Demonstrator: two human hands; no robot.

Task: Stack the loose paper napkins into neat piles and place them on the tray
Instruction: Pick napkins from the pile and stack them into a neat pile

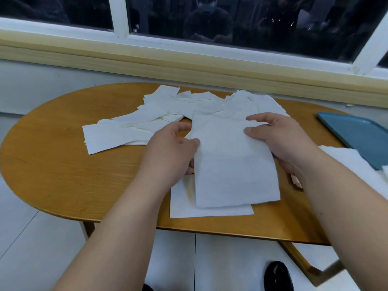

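Slippage is your risk — your left hand (174,148) and right hand (279,139) pinch only the upper part of the napkin bundle (231,164), so its free lower half could fan askew over the sheet (210,211) beneath. Thumbs press on top, fingers (260,119) curl round its side edges; the bundle sits well left of the tray (361,139), nearer it than the loose napkins (147,120).
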